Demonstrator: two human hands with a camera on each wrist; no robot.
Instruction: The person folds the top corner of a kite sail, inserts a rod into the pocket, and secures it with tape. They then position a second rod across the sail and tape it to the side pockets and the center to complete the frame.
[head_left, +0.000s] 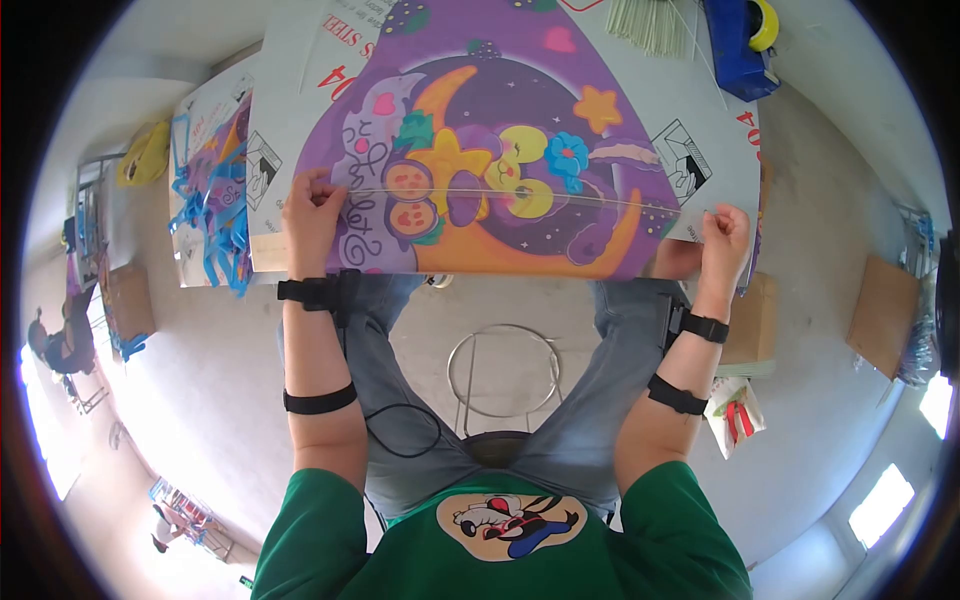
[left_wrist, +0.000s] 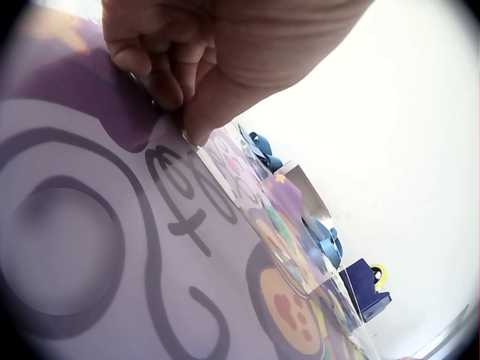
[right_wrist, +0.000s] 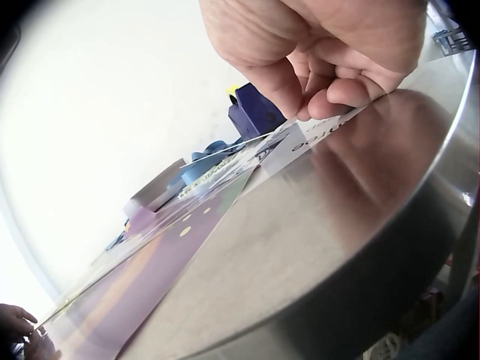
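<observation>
Pinching one thin stick (head_left: 440, 190), the left hand (head_left: 311, 212) and the right hand (head_left: 724, 245) hold it across the purple sheet (head_left: 525, 90).

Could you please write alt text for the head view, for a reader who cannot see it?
A person's left hand and right hand pinch a thin pale rod or strand, holding it across a purple cartoon-printed sheet. Toward the upper right are a bundle of thin pale sticks and a dark-blue tape dispenser with a yellow roll.
</observation>
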